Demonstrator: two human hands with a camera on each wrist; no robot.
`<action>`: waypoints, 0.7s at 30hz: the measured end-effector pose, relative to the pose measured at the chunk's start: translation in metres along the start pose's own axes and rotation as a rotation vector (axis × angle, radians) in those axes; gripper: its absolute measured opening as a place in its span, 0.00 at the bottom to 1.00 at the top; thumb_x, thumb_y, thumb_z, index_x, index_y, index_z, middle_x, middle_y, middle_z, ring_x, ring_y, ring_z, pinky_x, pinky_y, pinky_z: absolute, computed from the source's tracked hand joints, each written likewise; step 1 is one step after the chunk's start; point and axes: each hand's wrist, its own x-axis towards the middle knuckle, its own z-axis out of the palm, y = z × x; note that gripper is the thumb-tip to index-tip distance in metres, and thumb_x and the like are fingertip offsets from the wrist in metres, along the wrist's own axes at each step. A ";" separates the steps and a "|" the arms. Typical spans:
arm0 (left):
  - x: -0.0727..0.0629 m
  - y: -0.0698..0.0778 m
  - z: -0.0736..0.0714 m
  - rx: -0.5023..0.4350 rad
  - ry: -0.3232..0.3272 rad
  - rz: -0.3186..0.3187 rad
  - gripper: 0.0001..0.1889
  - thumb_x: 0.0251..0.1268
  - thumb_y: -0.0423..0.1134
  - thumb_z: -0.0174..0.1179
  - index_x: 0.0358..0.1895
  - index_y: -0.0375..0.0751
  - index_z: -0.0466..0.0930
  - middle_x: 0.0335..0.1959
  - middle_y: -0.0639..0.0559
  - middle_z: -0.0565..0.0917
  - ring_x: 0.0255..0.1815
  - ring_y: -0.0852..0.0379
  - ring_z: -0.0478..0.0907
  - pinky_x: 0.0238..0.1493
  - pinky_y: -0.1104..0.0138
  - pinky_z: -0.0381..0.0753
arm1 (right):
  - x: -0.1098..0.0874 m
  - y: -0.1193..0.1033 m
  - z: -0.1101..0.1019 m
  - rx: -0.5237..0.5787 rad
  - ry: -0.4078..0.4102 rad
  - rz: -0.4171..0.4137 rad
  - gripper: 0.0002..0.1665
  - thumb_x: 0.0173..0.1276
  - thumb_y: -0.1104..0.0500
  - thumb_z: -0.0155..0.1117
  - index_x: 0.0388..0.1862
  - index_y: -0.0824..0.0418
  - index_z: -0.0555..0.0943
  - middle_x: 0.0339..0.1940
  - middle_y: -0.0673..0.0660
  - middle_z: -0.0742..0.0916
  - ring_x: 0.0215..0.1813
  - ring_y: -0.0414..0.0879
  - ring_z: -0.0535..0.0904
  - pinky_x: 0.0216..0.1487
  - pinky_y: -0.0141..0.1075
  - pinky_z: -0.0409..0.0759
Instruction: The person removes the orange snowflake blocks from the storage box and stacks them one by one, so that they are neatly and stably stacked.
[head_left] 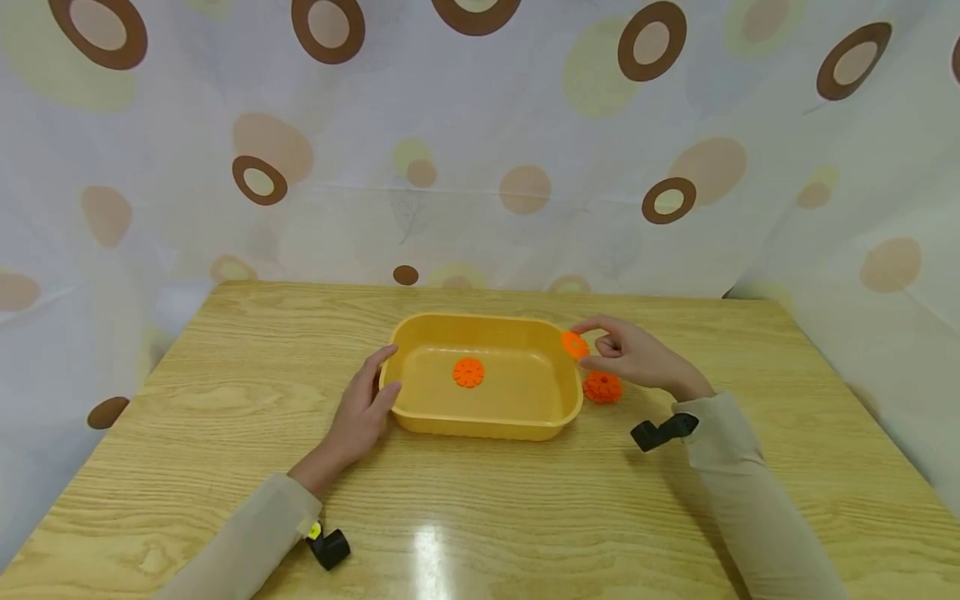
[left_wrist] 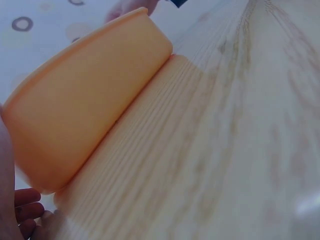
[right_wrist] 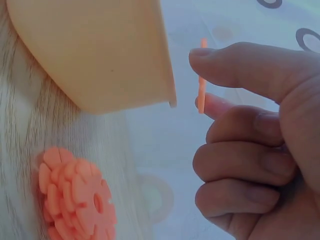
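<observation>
A yellow plastic basin (head_left: 480, 429) stands on the wooden table, with one orange notched disc (head_left: 468, 372) lying flat on its floor. My left hand (head_left: 365, 408) grips the basin's left end, thumb over the rim and fingers along the outer wall. Between thumb and index finger my right hand (head_left: 633, 357) pinches another orange notched disc (right_wrist: 202, 95) by its edges, just above the basin's right rim; its other fingers are curled in. Under that hand, right beside the basin, sits a small stack of orange discs (right_wrist: 82, 200).
The wood-grain table (head_left: 480, 508) reaches back to a hanging cloth (head_left: 465, 225) printed with ovals, which also runs along both sides. A black wrist camera (head_left: 663, 432) juts from the right sleeve, and another black camera (head_left: 328, 547) from the left one.
</observation>
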 end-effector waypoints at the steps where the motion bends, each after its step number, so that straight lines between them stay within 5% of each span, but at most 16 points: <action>1: 0.000 0.000 0.000 0.000 -0.002 -0.001 0.25 0.72 0.31 0.49 0.71 0.36 0.60 0.72 0.36 0.63 0.73 0.42 0.59 0.71 0.46 0.55 | -0.001 0.002 -0.001 -0.003 0.001 0.001 0.26 0.67 0.60 0.64 0.62 0.64 0.72 0.14 0.46 0.60 0.16 0.37 0.53 0.24 0.31 0.63; 21: 0.001 0.002 0.000 -0.018 -0.008 -0.001 0.25 0.73 0.32 0.48 0.71 0.36 0.60 0.72 0.36 0.62 0.73 0.43 0.58 0.71 0.47 0.54 | -0.011 0.019 -0.013 -0.017 -0.069 0.021 0.22 0.67 0.63 0.64 0.57 0.68 0.72 0.15 0.45 0.60 0.16 0.37 0.53 0.25 0.31 0.63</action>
